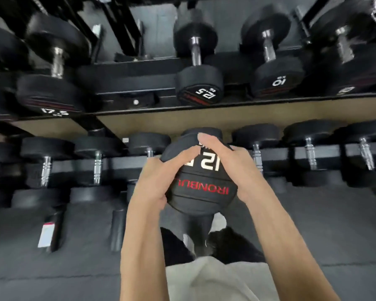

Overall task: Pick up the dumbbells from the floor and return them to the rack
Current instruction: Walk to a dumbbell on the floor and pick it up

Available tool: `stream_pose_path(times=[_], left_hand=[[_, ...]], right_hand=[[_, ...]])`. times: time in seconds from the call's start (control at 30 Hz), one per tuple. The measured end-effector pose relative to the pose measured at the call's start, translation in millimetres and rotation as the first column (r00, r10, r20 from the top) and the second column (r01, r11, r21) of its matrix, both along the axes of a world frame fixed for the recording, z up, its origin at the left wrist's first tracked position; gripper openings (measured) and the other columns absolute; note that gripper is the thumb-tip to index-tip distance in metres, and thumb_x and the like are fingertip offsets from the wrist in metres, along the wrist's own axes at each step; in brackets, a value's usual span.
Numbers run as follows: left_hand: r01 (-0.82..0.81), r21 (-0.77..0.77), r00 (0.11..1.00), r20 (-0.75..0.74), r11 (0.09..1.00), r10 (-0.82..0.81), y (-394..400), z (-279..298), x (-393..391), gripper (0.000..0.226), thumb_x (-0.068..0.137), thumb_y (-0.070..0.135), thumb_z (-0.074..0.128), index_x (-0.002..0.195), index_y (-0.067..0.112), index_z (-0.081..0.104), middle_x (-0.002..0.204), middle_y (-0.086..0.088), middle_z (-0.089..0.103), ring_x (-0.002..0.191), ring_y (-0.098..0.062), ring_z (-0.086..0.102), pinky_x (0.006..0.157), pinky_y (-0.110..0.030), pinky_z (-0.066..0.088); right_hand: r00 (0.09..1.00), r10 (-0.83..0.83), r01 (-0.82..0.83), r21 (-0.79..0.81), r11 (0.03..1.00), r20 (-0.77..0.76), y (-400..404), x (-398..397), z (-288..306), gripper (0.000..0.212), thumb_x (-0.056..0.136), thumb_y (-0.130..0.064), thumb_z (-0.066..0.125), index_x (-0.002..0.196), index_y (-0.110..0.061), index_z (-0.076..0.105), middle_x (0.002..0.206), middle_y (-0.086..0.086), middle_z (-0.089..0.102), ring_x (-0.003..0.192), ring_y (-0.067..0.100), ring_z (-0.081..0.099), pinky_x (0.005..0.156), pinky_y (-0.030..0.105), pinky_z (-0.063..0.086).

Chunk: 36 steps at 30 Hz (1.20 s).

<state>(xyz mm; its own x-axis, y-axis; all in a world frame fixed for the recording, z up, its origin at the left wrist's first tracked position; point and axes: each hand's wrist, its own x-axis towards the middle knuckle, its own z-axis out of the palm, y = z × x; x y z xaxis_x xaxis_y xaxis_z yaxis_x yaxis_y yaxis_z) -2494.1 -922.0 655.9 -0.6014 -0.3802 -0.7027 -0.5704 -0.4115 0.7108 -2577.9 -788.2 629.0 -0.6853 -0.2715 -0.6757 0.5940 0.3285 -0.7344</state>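
Now: dumbbell held up at the rack

From my seat, my left hand (159, 181) and right hand (232, 168) clasp the near end of a dumbbell (202, 183) marked 12, raised before the lower rack (276, 154) shelf, between racked weights.

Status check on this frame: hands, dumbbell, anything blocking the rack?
Left hand and right hand both clamped on the end of the 12.5 dumbbell. Held off the floor, in front of the rack. Open slot on upper shelf beside racked 12.5; nothing in the way.
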Motion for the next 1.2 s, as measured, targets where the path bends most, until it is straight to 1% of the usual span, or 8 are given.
stream_pose_path(times=[0.2, 0.3, 0.47, 0.7, 0.87, 0.93, 1.1, 1.2], left_hand=[[-0.126, -0.089, 0.986, -0.119, 0.988, 0.115, -73, 43, -27, 0.035, 0.074, 0.031, 0.088, 0.099, 0.008, 0.077, 0.085, -0.008, 0.081, 0.075, -0.023, 0.079, 0.058, -0.031, 0.060], [-0.096, -0.122, 0.981, -0.179, 0.988, 0.074, -117, 57, -41, 0.030, 0.075, 0.033, 0.087, 0.087, 0.007, 0.078, 0.081, -0.009, 0.080, 0.072, -0.024, 0.078, 0.057, -0.031, 0.059], [-0.055, -0.116, 0.965, -0.261, 0.992, 0.023, -196, 75, -65, 0.024, 0.078, 0.027, 0.085, 0.083, 0.005, 0.078, 0.079, -0.011, 0.079, 0.067, -0.023, 0.077, 0.055, -0.029, 0.059], [0.055, -0.082, 0.946, -0.315, 0.995, -0.078, -283, 86, -117, 0.029, 0.077, 0.027, 0.085, 0.099, 0.009, 0.079, 0.091, -0.011, 0.080, 0.080, -0.025, 0.079, 0.064, -0.031, 0.061], [0.135, -0.130, 0.941, -0.294, 0.982, -0.168, -329, 94, -169, 0.051, 0.056, 0.049, 0.090, 0.091, 0.014, 0.081, 0.094, -0.015, 0.080, 0.088, -0.035, 0.077, 0.090, -0.057, 0.058], [0.142, -0.159, 0.939, -0.290, 0.977, -0.184, -345, 99, -195, 0.051, 0.053, 0.052, 0.088, 0.087, 0.015, 0.082, 0.092, -0.015, 0.080, 0.087, -0.035, 0.077, 0.091, -0.060, 0.057], [0.131, -0.180, 0.941, -0.288, 0.975, -0.180, -373, 112, -241, 0.025, 0.075, 0.039, 0.085, 0.084, 0.016, 0.082, 0.088, -0.012, 0.080, 0.084, -0.032, 0.078, 0.086, -0.053, 0.059], [0.109, -0.164, 0.949, -0.277, 0.980, -0.152, -389, 102, -269, 0.034, 0.074, 0.039, 0.087, 0.095, 0.013, 0.080, 0.091, -0.011, 0.080, 0.083, -0.031, 0.078, 0.081, -0.051, 0.063]], right_hand=[[0.992, 0.112, -0.119, -0.131, 0.984, -0.062, -86, -43, 53, 0.063, 0.054, -0.061, 0.091, 0.101, -0.020, 0.081, 0.092, 0.000, 0.083, 0.086, 0.023, 0.080, 0.088, 0.045, 0.063], [0.986, 0.117, -0.139, -0.200, 0.970, -0.119, -128, -57, 74, 0.055, 0.058, -0.050, 0.093, 0.100, -0.016, 0.083, 0.096, 0.006, 0.082, 0.091, 0.028, 0.080, 0.094, 0.052, 0.061], [0.985, 0.051, -0.086, -0.211, 0.974, -0.166, -197, -74, 100, 0.038, 0.069, -0.038, 0.092, 0.098, -0.015, 0.083, 0.089, 0.008, 0.082, 0.084, 0.028, 0.080, 0.083, 0.042, 0.065], [0.989, -0.023, -0.012, -0.234, 0.972, -0.149, -277, -113, 117, 0.044, 0.059, -0.039, 0.092, 0.095, -0.015, 0.084, 0.095, 0.011, 0.082, 0.091, 0.031, 0.079, 0.091, 0.047, 0.062], [0.982, -0.017, -0.027, -0.226, 0.974, -0.191, -317, -162, 131, 0.059, 0.046, -0.044, 0.090, 0.097, -0.016, 0.083, 0.093, 0.010, 0.082, 0.086, 0.028, 0.080, 0.084, 0.045, 0.062], [0.984, -0.009, -0.027, -0.196, 0.980, -0.179, -330, -186, 134, 0.063, 0.046, -0.046, 0.090, 0.101, -0.015, 0.083, 0.095, 0.010, 0.082, 0.088, 0.029, 0.080, 0.084, 0.045, 0.062], [0.978, -0.017, -0.027, -0.209, 0.977, -0.206, -360, -236, 141, 0.046, 0.065, -0.041, 0.091, 0.101, -0.014, 0.082, 0.095, 0.009, 0.082, 0.086, 0.028, 0.080, 0.079, 0.041, 0.065], [0.979, -0.057, 0.014, -0.215, 0.976, -0.196, -376, -262, 131, 0.056, 0.056, -0.045, 0.093, 0.102, -0.015, 0.081, 0.093, 0.006, 0.082, 0.084, 0.026, 0.080, 0.077, 0.039, 0.064]])
